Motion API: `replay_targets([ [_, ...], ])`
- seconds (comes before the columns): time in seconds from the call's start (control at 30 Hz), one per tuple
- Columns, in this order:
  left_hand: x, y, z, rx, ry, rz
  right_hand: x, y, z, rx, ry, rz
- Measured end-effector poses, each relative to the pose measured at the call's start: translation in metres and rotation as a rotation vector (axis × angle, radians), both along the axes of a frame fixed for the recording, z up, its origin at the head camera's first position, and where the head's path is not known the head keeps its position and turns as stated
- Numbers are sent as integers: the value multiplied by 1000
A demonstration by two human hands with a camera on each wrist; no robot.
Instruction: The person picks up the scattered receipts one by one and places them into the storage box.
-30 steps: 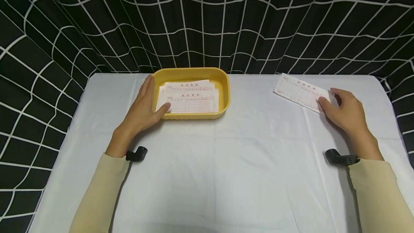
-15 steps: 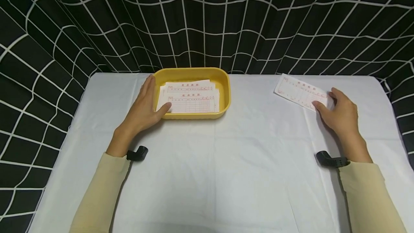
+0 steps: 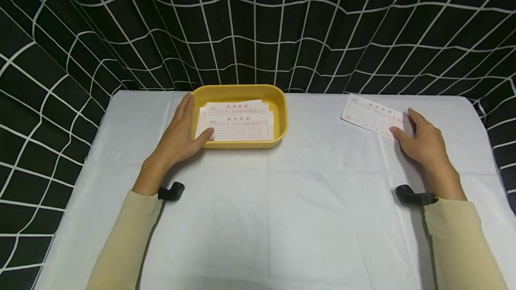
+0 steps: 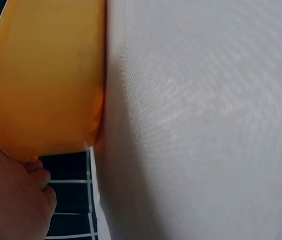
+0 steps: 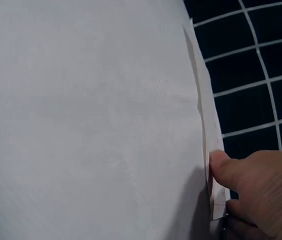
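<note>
A yellow plastic tray (image 3: 282, 117) stands at the back of the table, left of its middle. White paper forms with red print (image 3: 242, 131) lie in it, overlapping. My left hand (image 3: 179, 131) holds the tray's left end, thumb over the near rim and fingers along the outer side. The left wrist view shows the tray's wall (image 4: 51, 80) against that hand. Towards the back right, my right hand (image 3: 423, 140) pinches the right end of another red-printed paper form (image 3: 372, 115). In the right wrist view this form (image 5: 206, 100) is seen nearly edge-on, under the thumb.
A white cloth (image 3: 282, 218) covers the table. Black fabric with a white grid (image 3: 258, 21) rises behind the table and at both sides. A black strap device (image 3: 171, 191) sits on the left wrist and another black strap device (image 3: 415, 196) on the right.
My right hand has moved a little to the left along the form, and less of the form's right end shows. The left hand and the tray stay in place.
</note>
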State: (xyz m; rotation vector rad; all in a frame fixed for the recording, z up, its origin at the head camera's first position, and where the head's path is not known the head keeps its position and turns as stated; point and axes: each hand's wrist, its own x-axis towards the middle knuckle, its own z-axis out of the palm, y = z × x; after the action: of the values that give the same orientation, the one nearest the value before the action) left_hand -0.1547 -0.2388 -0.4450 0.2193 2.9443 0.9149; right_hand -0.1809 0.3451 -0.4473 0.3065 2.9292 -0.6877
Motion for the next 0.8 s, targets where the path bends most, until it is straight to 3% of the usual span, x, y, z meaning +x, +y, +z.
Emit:
replay_targets([
  [0.53,0,1,-1,6,-2,-3,-4,-8,8,-69,115,-70],
  [0.8,0,-1,0,3,-7,0,2,-11,15,-38,130,-107],
])
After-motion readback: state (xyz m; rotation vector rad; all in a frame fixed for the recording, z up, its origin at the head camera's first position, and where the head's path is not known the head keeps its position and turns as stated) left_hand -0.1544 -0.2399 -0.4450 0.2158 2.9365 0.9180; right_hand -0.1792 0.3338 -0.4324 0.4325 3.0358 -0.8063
